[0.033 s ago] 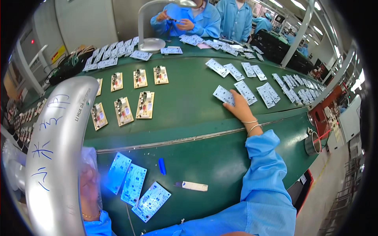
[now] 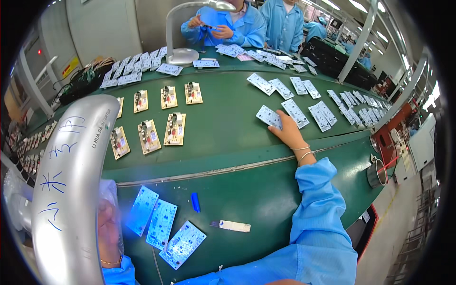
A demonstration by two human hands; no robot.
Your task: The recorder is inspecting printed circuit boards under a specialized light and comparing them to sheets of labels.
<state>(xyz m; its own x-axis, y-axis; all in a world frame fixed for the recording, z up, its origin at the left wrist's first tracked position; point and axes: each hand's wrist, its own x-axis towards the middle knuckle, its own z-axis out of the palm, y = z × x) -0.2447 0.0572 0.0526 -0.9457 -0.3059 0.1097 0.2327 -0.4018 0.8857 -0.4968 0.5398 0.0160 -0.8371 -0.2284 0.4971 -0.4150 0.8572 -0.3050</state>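
At the right of the green conveyor, my right hand [image 2: 290, 133] grips the near right edge of a pale blue-white circuit board [image 2: 268, 116] between thumb and fingers. Just beyond it lies another circuit board [image 2: 295, 113]. My left hand [image 2: 108, 227] is at the lower left, partly behind the silver lamp head [image 2: 71, 180] and beside a clear plastic bag [image 2: 110, 187]; its fingers are mostly hidden. Under the lamp's blue light, three boards lie fanned out on the bench: a left board [image 2: 142, 209], a middle board [image 2: 162, 224] and a right board [image 2: 183, 244].
A blue stick-like piece [image 2: 195, 202] and a pale flat strip [image 2: 232, 226] lie on the bench. Upright-component boards [image 2: 175, 129] stand in rows at left. A metal cup [image 2: 377, 173] sits at the right edge. Across the conveyor, a co-worker [image 2: 223, 28] handles a small item.
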